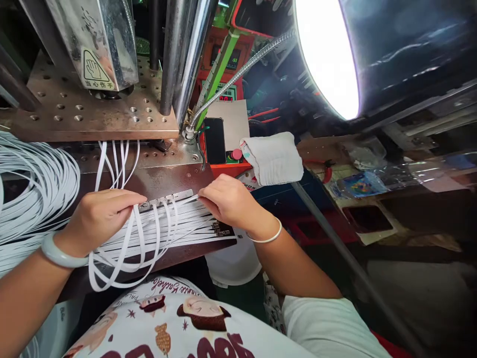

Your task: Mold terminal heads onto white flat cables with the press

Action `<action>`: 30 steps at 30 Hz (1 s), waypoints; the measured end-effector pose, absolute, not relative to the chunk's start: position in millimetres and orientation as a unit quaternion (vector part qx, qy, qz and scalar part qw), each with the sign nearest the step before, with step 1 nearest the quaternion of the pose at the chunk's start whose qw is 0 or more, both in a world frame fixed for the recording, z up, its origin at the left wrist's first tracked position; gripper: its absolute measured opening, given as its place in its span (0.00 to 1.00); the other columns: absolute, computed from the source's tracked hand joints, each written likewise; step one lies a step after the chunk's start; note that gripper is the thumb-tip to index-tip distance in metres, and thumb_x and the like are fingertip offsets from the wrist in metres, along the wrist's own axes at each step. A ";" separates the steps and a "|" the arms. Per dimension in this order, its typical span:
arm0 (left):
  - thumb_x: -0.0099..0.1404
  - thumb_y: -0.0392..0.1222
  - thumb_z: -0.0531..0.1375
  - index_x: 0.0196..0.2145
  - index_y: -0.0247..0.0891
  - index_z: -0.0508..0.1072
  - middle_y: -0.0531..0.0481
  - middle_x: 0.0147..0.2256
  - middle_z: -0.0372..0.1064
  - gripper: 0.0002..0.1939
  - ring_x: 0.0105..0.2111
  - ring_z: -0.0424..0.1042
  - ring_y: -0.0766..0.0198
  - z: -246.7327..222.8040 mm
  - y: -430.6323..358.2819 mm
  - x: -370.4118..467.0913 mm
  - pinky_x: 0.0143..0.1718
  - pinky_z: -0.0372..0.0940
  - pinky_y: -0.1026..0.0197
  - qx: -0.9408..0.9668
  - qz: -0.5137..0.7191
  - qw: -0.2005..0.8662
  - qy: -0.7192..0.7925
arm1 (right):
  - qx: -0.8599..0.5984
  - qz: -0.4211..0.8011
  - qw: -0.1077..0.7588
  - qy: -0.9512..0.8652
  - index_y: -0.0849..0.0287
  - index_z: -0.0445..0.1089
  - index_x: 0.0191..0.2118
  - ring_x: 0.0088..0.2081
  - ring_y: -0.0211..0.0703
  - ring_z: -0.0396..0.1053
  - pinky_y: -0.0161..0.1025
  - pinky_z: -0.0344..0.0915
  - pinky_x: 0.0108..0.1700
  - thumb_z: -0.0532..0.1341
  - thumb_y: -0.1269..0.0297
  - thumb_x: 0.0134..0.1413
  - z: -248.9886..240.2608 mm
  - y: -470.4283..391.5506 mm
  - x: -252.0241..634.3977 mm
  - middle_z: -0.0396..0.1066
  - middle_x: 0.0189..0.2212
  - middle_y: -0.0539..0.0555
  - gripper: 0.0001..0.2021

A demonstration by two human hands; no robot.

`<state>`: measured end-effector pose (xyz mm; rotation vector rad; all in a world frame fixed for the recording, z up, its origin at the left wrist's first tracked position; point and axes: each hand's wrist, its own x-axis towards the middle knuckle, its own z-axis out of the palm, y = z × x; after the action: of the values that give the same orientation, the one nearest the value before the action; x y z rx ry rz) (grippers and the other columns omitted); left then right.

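A slotted metal bar lies on the dark bench with several white flat cables set across it and looping toward my body. My left hand is closed at the bar's left end, thumb and fingertips pinching it; cables hang just beside the thumb. Past the other end, my right hand pinches the ends of thin white cables; its fingertips partly hide them. Under the bar, more white cables lie side by side, with small metal connectors at their right ends.
Behind the bar stands a press with a thick drilled plate and steel posts. A coil of white cable is at left. At right are a phone, a red button, a folded cloth and a bright lamp.
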<state>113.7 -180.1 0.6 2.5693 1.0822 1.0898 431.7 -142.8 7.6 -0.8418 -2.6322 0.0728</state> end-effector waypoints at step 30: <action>0.70 0.33 0.62 0.41 0.42 0.81 0.55 0.40 0.83 0.08 0.37 0.82 0.64 -4.8 -182.9 119.1 0.42 0.76 0.63 0.817 0.380 0.035 0.432 | -0.296 0.199 0.421 -0.834 0.60 0.76 0.39 0.37 0.40 0.75 0.38 0.73 0.44 0.56 0.72 0.66 -41.3 -138.0 388.2 0.79 0.35 0.56 0.10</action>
<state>119.1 -182.9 -4.8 2.5116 1.3287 1.1675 388.2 -138.0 -41.3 -0.7417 -2.0890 0.4984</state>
